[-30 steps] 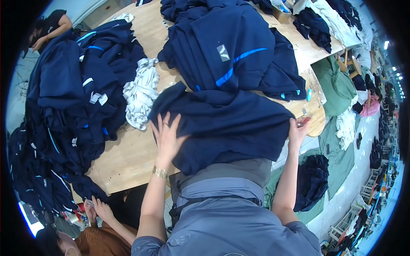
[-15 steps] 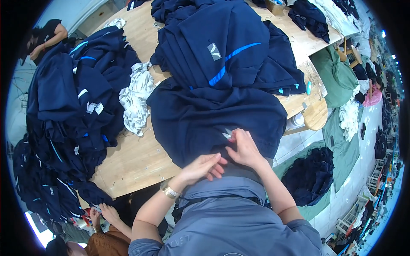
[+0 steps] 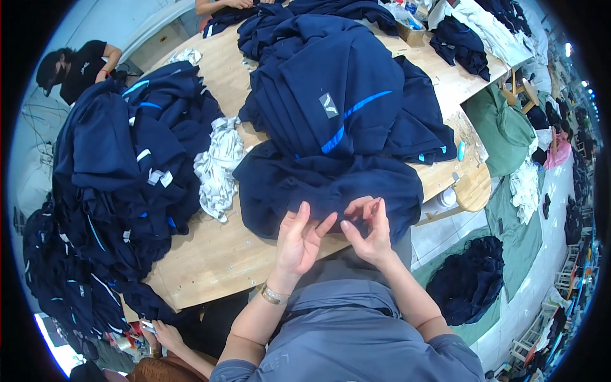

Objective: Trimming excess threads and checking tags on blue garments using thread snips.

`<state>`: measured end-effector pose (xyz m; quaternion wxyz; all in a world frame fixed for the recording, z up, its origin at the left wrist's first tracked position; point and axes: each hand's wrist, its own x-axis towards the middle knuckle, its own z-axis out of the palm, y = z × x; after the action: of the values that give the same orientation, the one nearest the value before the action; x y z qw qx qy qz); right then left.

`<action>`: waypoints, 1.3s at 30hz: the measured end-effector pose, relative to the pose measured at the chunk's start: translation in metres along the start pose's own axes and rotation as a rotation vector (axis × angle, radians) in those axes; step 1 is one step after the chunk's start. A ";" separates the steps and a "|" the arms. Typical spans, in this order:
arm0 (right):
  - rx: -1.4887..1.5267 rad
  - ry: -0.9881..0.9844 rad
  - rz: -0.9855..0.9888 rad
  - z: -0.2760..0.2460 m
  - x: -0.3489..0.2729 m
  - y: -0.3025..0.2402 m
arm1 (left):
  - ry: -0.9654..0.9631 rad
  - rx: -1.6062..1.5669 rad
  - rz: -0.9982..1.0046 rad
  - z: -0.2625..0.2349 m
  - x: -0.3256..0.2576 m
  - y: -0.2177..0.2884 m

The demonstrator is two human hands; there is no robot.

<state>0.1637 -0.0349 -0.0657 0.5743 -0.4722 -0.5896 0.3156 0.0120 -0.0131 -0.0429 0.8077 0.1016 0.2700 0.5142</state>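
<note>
My left hand (image 3: 298, 243) is raised over the near edge of a dark navy garment (image 3: 280, 181), its palm turned up and its fingers apart, holding nothing. Close by on the right is my right hand (image 3: 372, 239), its fingers curled around small thread snips; just a reddish bit shows at the fingers, and the blades are hidden. The two hands do not touch. The garment lies bunched at the table's near edge, close to my lap. Right behind it sits a large pile of navy garments (image 3: 363, 76) with bright blue stripes and a grey patch.
Another navy pile (image 3: 102, 153) covers the table's left side, beside a white cloth bundle (image 3: 218, 165). A wooden stool (image 3: 474, 188) stands at right; a dark fabric heap (image 3: 468, 280) lies on green sheeting. Co-workers are at far left, at the top and at lower left.
Both my hands have lifted and turned upward, and the left has opened out. The snips' blades, visible before, are now hidden. The view has shifted slightly; the lower-left co-worker's hands still work.
</note>
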 end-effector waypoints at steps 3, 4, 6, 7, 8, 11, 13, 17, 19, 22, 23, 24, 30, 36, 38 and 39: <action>0.102 0.087 0.063 0.008 0.011 -0.012 | 0.019 0.047 0.071 0.001 -0.003 -0.009; 0.056 0.077 0.069 0.012 0.016 -0.018 | 0.042 0.064 0.062 0.007 -0.006 -0.010; -0.098 0.067 0.039 0.019 0.022 -0.019 | 0.029 0.079 0.089 0.004 -0.007 -0.018; -0.094 0.061 0.032 0.023 0.024 -0.021 | 0.023 0.091 0.122 0.004 -0.007 -0.020; -0.053 0.064 0.016 0.025 0.023 -0.018 | 0.026 0.119 0.145 0.006 -0.006 -0.020; -0.056 0.005 -0.059 0.023 0.020 -0.025 | 0.069 0.146 0.194 0.005 -0.001 -0.018; -0.052 -0.092 -0.247 0.024 0.016 -0.032 | 0.039 0.112 0.170 0.004 0.004 -0.014; 0.248 -0.534 -0.069 0.021 -0.017 -0.052 | 0.021 -0.075 0.163 0.006 0.021 -0.008; 0.301 -0.603 0.007 0.013 -0.012 -0.056 | 0.067 -0.130 0.094 0.010 0.022 -0.003; 0.091 -0.161 0.209 0.010 0.006 -0.036 | 0.095 -0.167 -0.014 0.015 0.020 -0.003; 0.030 -0.029 0.181 0.010 0.016 -0.030 | 0.085 -0.150 -0.045 0.016 0.018 -0.004; 0.085 0.086 0.183 0.014 0.023 -0.021 | 0.040 -0.144 -0.003 0.014 0.017 -0.006; -0.043 0.029 0.213 0.017 0.035 -0.021 | 0.090 0.076 0.135 0.006 0.019 -0.019; 0.044 0.061 0.282 0.014 0.035 -0.013 | 0.144 0.076 0.245 0.009 0.023 -0.024; 0.160 0.085 0.315 0.012 0.031 -0.009 | 0.151 0.143 0.267 0.011 0.024 -0.025; 0.161 0.089 0.316 0.012 0.032 -0.012 | 0.150 0.145 0.264 0.010 0.024 -0.026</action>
<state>0.1531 -0.0078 -0.0447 0.5788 -0.5250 -0.4550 0.4269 0.0452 -0.0022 -0.0535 0.7012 0.1556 0.3504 0.6011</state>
